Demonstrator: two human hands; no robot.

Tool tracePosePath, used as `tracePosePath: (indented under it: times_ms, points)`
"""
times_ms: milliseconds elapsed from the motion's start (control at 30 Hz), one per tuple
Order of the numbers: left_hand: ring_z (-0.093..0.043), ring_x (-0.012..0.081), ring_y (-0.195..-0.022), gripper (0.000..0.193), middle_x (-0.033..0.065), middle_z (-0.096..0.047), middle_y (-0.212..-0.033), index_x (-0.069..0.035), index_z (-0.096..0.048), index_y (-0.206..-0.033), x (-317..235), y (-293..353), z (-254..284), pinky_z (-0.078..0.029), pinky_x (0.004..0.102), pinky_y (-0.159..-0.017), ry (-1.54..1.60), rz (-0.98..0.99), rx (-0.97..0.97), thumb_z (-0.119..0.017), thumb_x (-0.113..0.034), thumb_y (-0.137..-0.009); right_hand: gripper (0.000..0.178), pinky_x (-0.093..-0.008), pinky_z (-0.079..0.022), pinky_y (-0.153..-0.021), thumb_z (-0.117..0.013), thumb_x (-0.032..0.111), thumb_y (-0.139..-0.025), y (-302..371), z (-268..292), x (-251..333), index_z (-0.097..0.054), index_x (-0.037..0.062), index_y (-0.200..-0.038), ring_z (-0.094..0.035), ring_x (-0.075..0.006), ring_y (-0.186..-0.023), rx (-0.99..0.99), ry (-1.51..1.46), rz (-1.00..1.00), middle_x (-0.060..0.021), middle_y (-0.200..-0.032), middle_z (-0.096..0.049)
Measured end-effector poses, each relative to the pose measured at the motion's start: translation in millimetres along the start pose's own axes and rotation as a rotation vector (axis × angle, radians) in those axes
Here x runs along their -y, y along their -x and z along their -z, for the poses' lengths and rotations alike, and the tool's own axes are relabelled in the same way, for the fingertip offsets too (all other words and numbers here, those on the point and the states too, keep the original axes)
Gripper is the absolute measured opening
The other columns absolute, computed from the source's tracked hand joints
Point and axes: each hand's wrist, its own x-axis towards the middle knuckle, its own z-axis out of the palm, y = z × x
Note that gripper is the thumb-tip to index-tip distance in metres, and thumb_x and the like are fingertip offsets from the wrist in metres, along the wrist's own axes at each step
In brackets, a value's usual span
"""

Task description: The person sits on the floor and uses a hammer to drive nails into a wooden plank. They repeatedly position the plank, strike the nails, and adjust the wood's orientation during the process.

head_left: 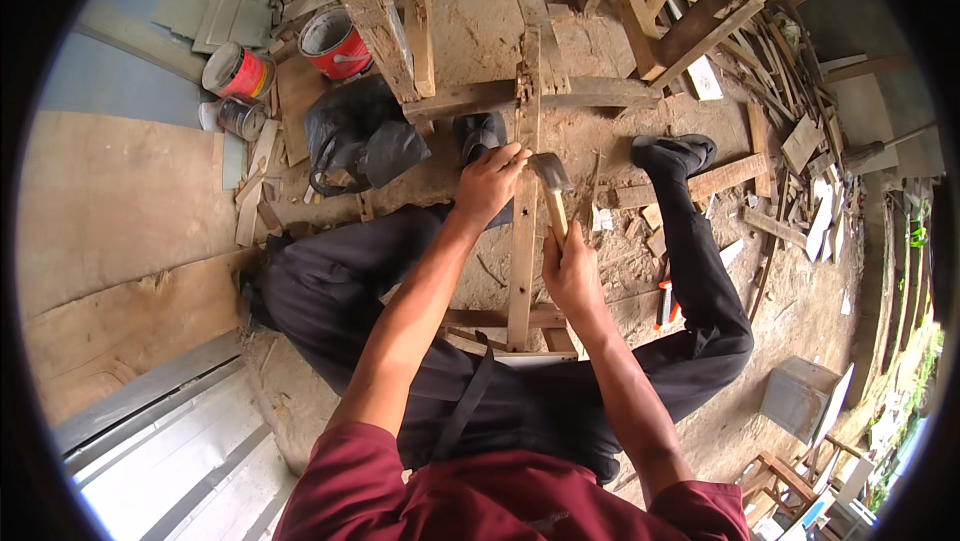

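My right hand (574, 269) is closed round the wooden handle of a hammer (551, 181). The hammer's dark metal head is just right of a long narrow wooden strip (522, 241) that runs away from me between my legs. My left hand (489, 183) is at the strip's left edge, with its fingertips pinched together over the wood beside the hammer head. Whatever is between those fingers is too small to make out. The strip's far part meets the crossbar (600, 92) of a rough wooden frame (385, 36).
Left of the frame are red buckets (334, 44) and a black plastic bag (362, 136). An orange-handled tool (666, 303) lies by my right leg. Scrap wood (790, 141) is heaped at the right, with a grey metal box (800, 399) nearer me. A plywood sheet (120, 211) stands at the left.
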Motion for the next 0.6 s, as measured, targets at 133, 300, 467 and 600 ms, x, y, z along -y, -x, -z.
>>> tracePosePath:
  times_ms: [133, 300, 467, 600]
  points:
    - [-0.067, 0.0184, -0.086, 0.025, 0.0003, -0.066, -0.11, -0.01, -0.072, -0.109, 8.1, 0.2, -2.0, -0.059, 0.0298, -0.073, -0.019, -0.008, -0.009, -0.071, -0.01, -0.084, 0.017, -0.0438, -0.043, -0.04, -0.056, 0.009, -0.099, -7.5, 10.6, 19.9, -0.048, -0.0058, -0.1, -0.062, -0.0346, -0.047, -0.162, -0.224, 0.078, -0.0218, -0.057, -0.057]
    - [-0.069, 0.0194, -0.085, 0.025, 0.0005, -0.066, -0.11, -0.011, -0.071, -0.109, 0.7, -5.3, -0.6, -0.059, 0.0304, -0.073, -0.04, -0.007, 0.056, -0.072, -0.011, -0.085, 0.014, -0.0343, -0.04, -0.042, -0.056, 0.009, -0.099, -11.8, -6.9, -9.2, -0.048, -0.0026, -0.097, -0.058, -0.021, -0.046, 0.091, -0.026, -0.14, -0.0138, -0.058, -0.056]
    - [-0.07, 0.0212, -0.086, 0.023, 0.0031, -0.068, -0.104, -0.009, -0.071, -0.108, 0.1, -5.6, 0.3, -0.059, 0.0324, -0.072, 0.045, 0.043, -0.016, -0.073, -0.009, -0.085, 0.013, -0.0307, -0.039, -0.044, -0.053, 0.01, -0.1, 2.2, 16.3, 24.9, -0.048, -0.0021, -0.099, -0.049, -0.0123, -0.048, -0.265, -0.301, 0.045, -0.0074, -0.059, -0.05]
    - [-0.069, 0.0258, -0.087, 0.01, 0.0115, -0.071, -0.096, -0.003, -0.071, -0.098, 5.2, 2.4, 4.7, -0.055, 0.0321, -0.072, 0.286, 0.398, -0.317, -0.068, -0.003, -0.089, 0.012, -0.0283, -0.041, -0.048, -0.049, 0.012, -0.102, 19.4, 24.1, 17.4, -0.051, 0.0, -0.102, -0.049, -0.0098, -0.053, -0.305, -0.339, -0.035, -0.0043, -0.065, -0.052]
